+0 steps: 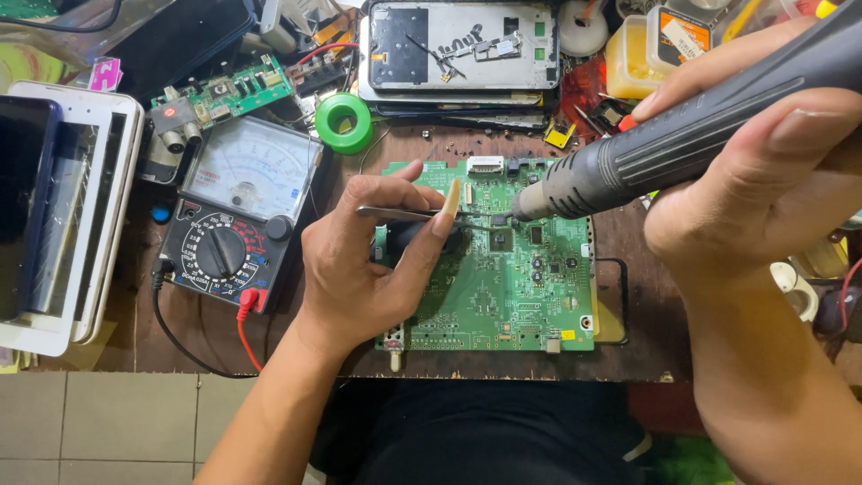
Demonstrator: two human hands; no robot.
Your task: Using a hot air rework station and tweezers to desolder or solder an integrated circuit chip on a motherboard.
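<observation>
A green circuit board [512, 287] lies flat on the brown workbench in the middle of the head view. My left hand [368, 260] rests on the board's left edge and pinches metal tweezers [395, 213], whose tips reach a small chip near the board's upper middle. My right hand [763, 171] grips a thick grey hot-air handpiece [664, 144] that slants down from the upper right. Its nozzle [523, 208] hangs just above the same chip, close to the tweezer tips.
An analog multimeter [238, 216] with red and black leads sits left of the board. A white tablet frame [63, 216] lies at far left. Behind are a green roll [344, 123], a small green board [224, 94], an opened phone shell [462, 45] and a yellow tub [633, 58].
</observation>
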